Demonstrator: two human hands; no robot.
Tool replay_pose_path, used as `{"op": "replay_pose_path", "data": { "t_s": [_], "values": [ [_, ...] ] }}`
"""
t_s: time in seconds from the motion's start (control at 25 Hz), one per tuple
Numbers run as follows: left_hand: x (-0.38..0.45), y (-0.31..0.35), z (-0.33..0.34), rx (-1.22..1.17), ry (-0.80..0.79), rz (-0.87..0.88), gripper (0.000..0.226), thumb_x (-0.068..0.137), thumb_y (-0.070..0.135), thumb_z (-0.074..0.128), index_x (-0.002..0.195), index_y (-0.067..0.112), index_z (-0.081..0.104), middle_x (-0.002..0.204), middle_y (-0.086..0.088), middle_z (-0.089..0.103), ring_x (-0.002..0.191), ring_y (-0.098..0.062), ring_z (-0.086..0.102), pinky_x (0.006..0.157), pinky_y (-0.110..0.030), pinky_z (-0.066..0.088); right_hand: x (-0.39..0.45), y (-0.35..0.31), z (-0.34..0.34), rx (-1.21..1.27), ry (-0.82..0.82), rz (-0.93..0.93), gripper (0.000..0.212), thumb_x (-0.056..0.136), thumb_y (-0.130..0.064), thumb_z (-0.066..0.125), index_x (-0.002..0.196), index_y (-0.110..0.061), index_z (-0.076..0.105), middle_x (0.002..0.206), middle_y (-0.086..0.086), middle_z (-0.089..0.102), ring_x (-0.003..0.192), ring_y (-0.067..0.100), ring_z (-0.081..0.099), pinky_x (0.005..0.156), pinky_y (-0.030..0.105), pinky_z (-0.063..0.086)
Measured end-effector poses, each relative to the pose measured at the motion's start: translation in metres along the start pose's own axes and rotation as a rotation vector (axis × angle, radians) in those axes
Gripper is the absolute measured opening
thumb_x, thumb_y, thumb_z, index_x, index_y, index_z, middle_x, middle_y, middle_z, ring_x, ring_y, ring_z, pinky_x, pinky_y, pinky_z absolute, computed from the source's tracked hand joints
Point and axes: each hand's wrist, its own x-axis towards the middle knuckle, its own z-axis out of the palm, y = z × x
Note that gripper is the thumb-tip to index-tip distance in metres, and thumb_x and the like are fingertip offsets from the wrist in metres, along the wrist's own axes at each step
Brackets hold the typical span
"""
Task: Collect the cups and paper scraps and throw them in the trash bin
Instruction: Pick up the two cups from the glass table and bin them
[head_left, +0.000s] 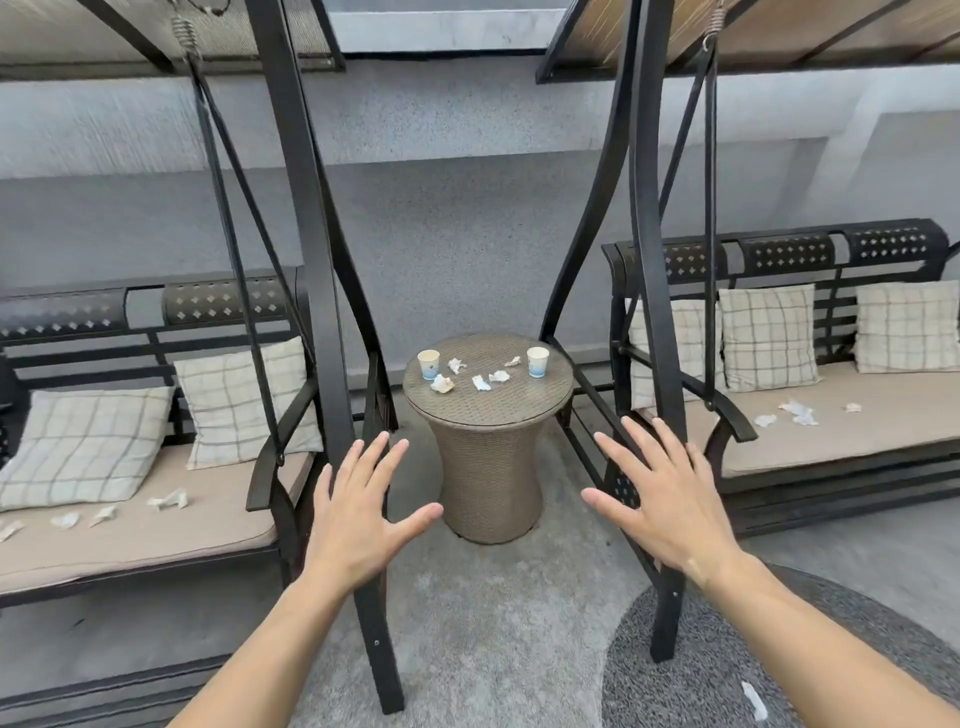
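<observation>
Two paper cups stood upright on the round wicker table (488, 410): the left cup (428, 364) near its left edge, the right cup (537, 361) near its right edge. What either cup held could not be told. Between them lay crumpled paper scraps (442, 384), scattered across the tabletop. More scraps lay on the left swing seat (167, 500) and on the right swing seat (797, 412), beside checked cushions (766, 338). The left hand (358, 512) and the right hand (662, 491) hovered in front of the table with fingers spread, holding nothing. Dark swing frame legs (322, 291) stood on either side of the table. No trash bin was in sight.
</observation>
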Motion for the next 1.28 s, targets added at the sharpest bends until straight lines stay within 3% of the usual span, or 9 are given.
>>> {"op": "replay_pose_path", "data": {
  "t_s": [0.24, 0.48, 1.28],
  "values": [
    [0.078, 0.033, 0.041, 0.015, 0.023, -0.062, 0.093, 0.071, 0.090, 0.033, 0.149, 0.049, 0.004, 0.159, 0.020, 0.010, 0.147, -0.005, 0.001, 0.120, -0.046, 0.004, 0.078, 0.050, 0.029, 0.036, -0.046, 0.026, 0.074, 0.079, -0.085, 0.016, 0.145, -0.050, 0.019, 0.158, -0.008, 0.015, 0.146, 0.018, 0.000, 0.116, 0.049, 0.009],
    [0.129, 0.025, 0.070, 0.020, 0.009, -0.126, 0.094, 0.072, 0.090, 0.033, 0.150, 0.045, 0.007, 0.160, 0.018, 0.011, 0.147, -0.005, 0.001, 0.120, -0.045, 0.004, 0.145, 0.068, 0.066, 0.071, -0.088, 0.017, 0.078, 0.078, -0.086, 0.014, 0.146, -0.048, 0.018, 0.159, -0.008, 0.015, 0.146, 0.018, -0.001, 0.117, 0.049, 0.010],
    [0.383, -0.130, 0.183, -0.167, -0.032, -0.167, 0.094, 0.072, 0.088, 0.041, 0.148, 0.050, 0.000, 0.161, 0.016, 0.008, 0.147, -0.007, 0.001, 0.119, -0.043, 0.009, 0.404, 0.038, 0.208, 0.007, -0.138, 0.109, 0.078, 0.079, -0.084, 0.014, 0.145, -0.045, 0.021, 0.158, -0.007, 0.018, 0.146, 0.017, 0.006, 0.116, 0.049, 0.016]
  ]
}}
